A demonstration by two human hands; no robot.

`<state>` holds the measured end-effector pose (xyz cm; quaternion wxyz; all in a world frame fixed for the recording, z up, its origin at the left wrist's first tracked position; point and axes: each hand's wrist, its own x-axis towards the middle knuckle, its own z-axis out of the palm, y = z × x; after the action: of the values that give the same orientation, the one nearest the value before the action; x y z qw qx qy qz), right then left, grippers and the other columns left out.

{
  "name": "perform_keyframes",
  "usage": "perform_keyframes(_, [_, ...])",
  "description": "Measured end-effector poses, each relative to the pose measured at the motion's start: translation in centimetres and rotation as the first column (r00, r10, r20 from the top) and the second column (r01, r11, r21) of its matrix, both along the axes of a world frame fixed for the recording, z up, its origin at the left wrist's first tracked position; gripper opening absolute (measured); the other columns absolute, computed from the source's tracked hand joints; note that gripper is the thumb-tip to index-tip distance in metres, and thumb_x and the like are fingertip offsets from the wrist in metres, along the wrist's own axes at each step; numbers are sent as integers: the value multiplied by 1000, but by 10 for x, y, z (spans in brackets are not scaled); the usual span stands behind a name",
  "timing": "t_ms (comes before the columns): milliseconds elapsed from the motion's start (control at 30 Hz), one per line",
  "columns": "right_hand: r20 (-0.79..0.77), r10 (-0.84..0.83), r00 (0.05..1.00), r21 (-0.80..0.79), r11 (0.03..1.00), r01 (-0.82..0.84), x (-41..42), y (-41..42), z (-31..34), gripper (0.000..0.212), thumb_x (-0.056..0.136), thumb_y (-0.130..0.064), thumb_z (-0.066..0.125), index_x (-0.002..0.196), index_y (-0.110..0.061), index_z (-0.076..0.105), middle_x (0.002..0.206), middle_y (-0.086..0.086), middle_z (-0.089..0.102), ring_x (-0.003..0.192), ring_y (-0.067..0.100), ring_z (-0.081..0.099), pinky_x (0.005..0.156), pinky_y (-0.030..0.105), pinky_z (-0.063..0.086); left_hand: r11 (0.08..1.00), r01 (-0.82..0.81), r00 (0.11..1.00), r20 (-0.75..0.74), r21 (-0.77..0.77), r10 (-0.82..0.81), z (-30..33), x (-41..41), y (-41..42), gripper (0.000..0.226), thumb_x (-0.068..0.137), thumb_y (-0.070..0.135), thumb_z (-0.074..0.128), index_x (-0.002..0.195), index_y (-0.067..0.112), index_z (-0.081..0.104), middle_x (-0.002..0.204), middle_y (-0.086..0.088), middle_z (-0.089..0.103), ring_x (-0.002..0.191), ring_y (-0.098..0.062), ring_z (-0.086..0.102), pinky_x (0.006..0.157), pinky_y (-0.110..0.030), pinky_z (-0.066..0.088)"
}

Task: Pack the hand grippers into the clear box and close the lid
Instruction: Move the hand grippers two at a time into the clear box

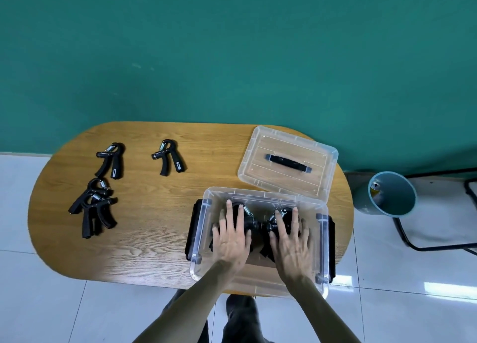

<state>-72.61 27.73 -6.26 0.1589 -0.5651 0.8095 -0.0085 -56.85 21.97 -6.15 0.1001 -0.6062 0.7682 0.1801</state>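
The clear box (204,260) stands open at the table's near right, with black latches on both ends. Both my hands are inside it. My left hand (232,235) lies flat with spread fingers on a black hand gripper (249,220). My right hand (293,242) lies flat the same way on a second gripper (271,222) beside it. The clear lid (287,160) with its black handle rests on the table behind the box. On the left of the table lie two single grippers (111,160) (169,158) and a small pile of grippers (94,207).
The oval wooden table (154,226) stands against a green wall. A blue-grey bin (391,194) stands on the tiled floor to the right, beside a black-framed chair (438,218). My legs show below the table's near edge.
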Motion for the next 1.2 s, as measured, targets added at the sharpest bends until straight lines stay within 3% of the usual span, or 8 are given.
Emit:
perform_keyframes(333, [-2, 52, 999, -72, 996, -52, 15, -20, 56, 53, 98, -46, 36, 146, -24, 43, 151, 18, 43, 129, 43, 48, 98, 57, 47, 997, 76, 996, 39, -5, -76, 54, 15, -11, 67, 106, 51, 5, 161, 18, -14, 167, -12, -22, 157, -29, -1, 127, -48, 13])
perform_keyframes(433, [-34, 110, 993, -96, 989, -113, 25, -29, 75, 51, 98, -45, 36, 144, -23, 46, 148, 19, 46, 123, 43, 52, 95, 56, 48, 997, 69, 997, 38, -26, -68, 72, 22, -15, 69, 101, 52, -5, 162, 19, -11, 170, -11, -13, 156, -30, 7, 125, -48, 17])
perform_keyframes(633, [-54, 269, 962, -101, 957, -273, 57, -62, 110, 51, 103, -50, 29, 148, -28, 39, 154, 15, 39, 118, 38, 53, 92, 52, 49, 998, 51, 994, 95, -29, -48, 105, 61, -32, 66, 106, 51, 6, 162, 17, -9, 170, -11, -13, 154, -31, 11, 121, -48, 20])
perform_keyframes(733, [-62, 381, 922, -87, 919, -385, 83, -81, 121, 53, 104, -52, 23, 153, -31, 28, 157, 13, 33, 118, 34, 52, 92, 50, 51, 999, 18, 994, 105, -29, -14, 114, 93, -47, 68, 107, 54, 8, 162, 18, -10, 171, -11, -10, 153, -31, 15, 120, -48, 22])
perform_keyframes(867, [-84, 478, 875, -37, 876, -482, 128, -112, 124, 54, 103, -50, 24, 152, -28, 31, 148, 15, 43, 115, 36, 53, 84, 50, 56, 999, 7, 983, 183, -35, 0, 124, 144, -66, 69, 107, 55, 9, 163, 16, 1, 164, -9, 21, 138, -29, 33, 113, -44, 29])
perform_keyframes(1000, [-88, 527, 845, 2, 849, -529, 179, -138, 121, 54, 102, -49, 20, 150, -28, 35, 145, 14, 46, 110, 33, 55, 80, 48, 57, 999, -44, 966, 253, -20, 48, 113, 202, -77, 65, 107, 54, 11, 160, 16, 16, 150, -12, 37, 126, -24, 40, 107, -40, 34])
perform_keyframes(1100, [-90, 551, 830, 22, 834, -552, 217, -153, 116, 51, 103, -46, 20, 147, -27, 37, 142, 13, 49, 107, 32, 57, 80, 46, 56, 996, -85, 958, 276, 19, 77, 98, 248, -83, 65, 107, 54, 9, 158, 16, 21, 147, -11, 38, 124, -24, 41, 107, -41, 35])
perform_keyframes(1200, [-92, 572, 815, 55, 820, -569, 249, -169, 103, 47, 105, -43, 24, 148, -26, 32, 143, 12, 47, 110, 31, 55, 84, 44, 53, 991, -98, 955, 290, 87, 69, 87, 292, -92, 67, 108, 52, 7, 163, 13, 4, 163, -15, 23, 139, -27, 35, 117, -45, 27])
